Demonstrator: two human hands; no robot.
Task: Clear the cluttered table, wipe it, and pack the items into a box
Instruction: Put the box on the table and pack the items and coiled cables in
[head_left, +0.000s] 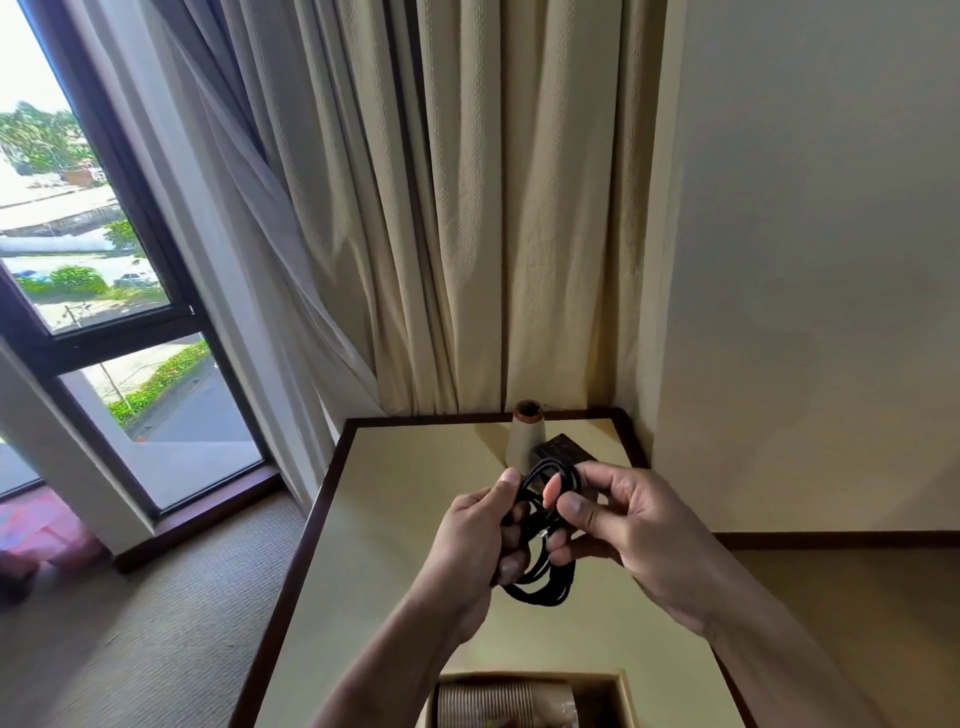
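Both hands hold a coiled black cable (540, 590) above the cream table (395, 519). My left hand (478, 540) grips the coil from the left, fingers curled round its strands. My right hand (618, 519) pinches the upper loop between thumb and fingers. Near the table's far edge stands a beige cone-shaped spool (524, 434) with a dark top, and a small black box-like item (563, 447) lies right beside it. An open cardboard box (621, 691) sits at the near edge, holding a stack of brown paper cups (488, 701) on its side.
The table has a dark wooden rim (306, 540) and stands in a corner, with the wall (805, 312) on the right and beige curtains (467, 208) behind. A window (93, 291) and carpeted floor (156, 623) lie to the left.
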